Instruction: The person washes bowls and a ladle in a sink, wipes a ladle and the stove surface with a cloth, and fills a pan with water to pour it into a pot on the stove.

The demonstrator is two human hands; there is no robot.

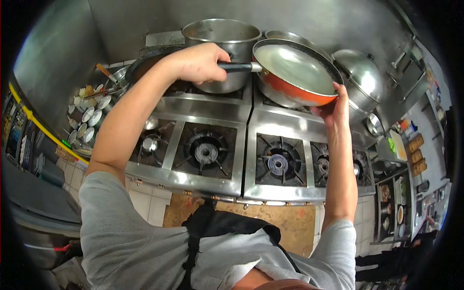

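My left hand is closed around the black handle of an orange-red frying pan. The fingers of my right hand grip the pan's far right rim, with the thumb near the top edge. The pan is raised over the back of the stove, its pale glossy inside tilted toward me; whether liquid lies in it I cannot tell. Below and behind it stands a steel pot, partly hidden. A large open steel pot stands just beyond my left hand. Behind my left forearm, a dark wok shows in part.
The steel stove has several front burners, including this one. A lidded pot stands at back right. Ladles and bowls crowd the left side. Food shelves and a person in dark clothes are at right.
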